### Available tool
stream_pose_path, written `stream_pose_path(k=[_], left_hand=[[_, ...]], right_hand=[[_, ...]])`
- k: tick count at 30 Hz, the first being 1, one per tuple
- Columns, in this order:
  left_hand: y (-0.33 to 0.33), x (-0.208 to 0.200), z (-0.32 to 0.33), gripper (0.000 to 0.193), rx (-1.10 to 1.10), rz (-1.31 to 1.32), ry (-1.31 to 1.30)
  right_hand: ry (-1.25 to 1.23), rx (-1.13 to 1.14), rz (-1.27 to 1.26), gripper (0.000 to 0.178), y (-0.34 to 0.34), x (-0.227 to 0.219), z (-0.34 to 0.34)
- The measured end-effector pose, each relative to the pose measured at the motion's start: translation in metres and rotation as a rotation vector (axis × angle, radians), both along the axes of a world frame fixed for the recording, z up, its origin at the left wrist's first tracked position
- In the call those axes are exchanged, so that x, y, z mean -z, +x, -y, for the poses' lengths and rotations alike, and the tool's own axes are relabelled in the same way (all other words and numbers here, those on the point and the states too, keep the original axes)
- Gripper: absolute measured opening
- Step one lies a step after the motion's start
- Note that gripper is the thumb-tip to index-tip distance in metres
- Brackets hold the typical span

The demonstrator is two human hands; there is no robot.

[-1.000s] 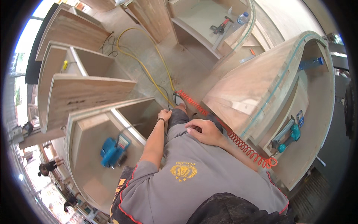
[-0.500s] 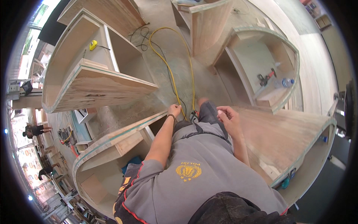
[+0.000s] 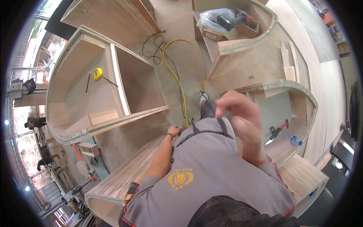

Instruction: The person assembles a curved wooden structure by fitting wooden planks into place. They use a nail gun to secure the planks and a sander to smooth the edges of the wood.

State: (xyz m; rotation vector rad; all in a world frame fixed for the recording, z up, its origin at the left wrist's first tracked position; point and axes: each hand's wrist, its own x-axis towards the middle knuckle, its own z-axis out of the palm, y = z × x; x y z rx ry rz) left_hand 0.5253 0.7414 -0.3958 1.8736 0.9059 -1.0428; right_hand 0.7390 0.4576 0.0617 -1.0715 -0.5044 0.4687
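Observation:
My right hand (image 3: 240, 113) is raised in front of my waist, slightly blurred. Its fingers curl inward, with nothing visible in them. Low by my left hip is my left hand (image 3: 174, 130), a dark band at its wrist; its fingers are too small and blurred to make out. Just beyond the left hand, a yellow hose (image 3: 177, 77) loops over the floor beside a thin black cable (image 3: 155, 49). Past my right hand stands an open curved wooden cabinet (image 3: 315, 109) holding a red-and-black tool (image 3: 279, 129) and a plastic bottle (image 3: 296, 140).
A curved cabinet (image 3: 56, 81) at left contains a yellow tape measure (image 3: 98, 73) and a dark pencil-like stick (image 3: 88, 83). Another far cabinet (image 3: 247, 44) holds a plastic bag (image 3: 214, 19) and a power tool (image 3: 242, 17). A wooden panel (image 3: 132, 168) lies close on my left. A person (image 3: 36, 123) is at far left.
My view has shifted forward and turned, bringing the far cabinet's contents into sight. My right hand has risen closer and larger; my left hand has dropped lower beside my hip.

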Motion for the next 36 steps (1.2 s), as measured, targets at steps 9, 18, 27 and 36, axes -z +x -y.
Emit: stream_pose_path(k=[9,18,27,36], left_hand=[[0.219,-0.073,-0.103,0.036,-0.566,0.595,0.123],[0.29,0.003,-0.185,0.035,-0.795,0.185,-0.119],[0.453,0.018,-0.355,0.035,-0.615,0.143,-0.029],[0.664,-0.042,-0.477,0.026,-0.655,0.545,-0.051]], right_hand=[[0.52,-0.371,-0.277,0.041,0.138,-0.127,-0.08],[0.843,-0.398,-0.487,0.036,0.337,-0.056,-0.223],[0.604,0.073,-0.199,0.006,0.476,-0.106,-0.401],[0.73,0.166,0.014,0.006,0.583,-0.125,-0.489]])
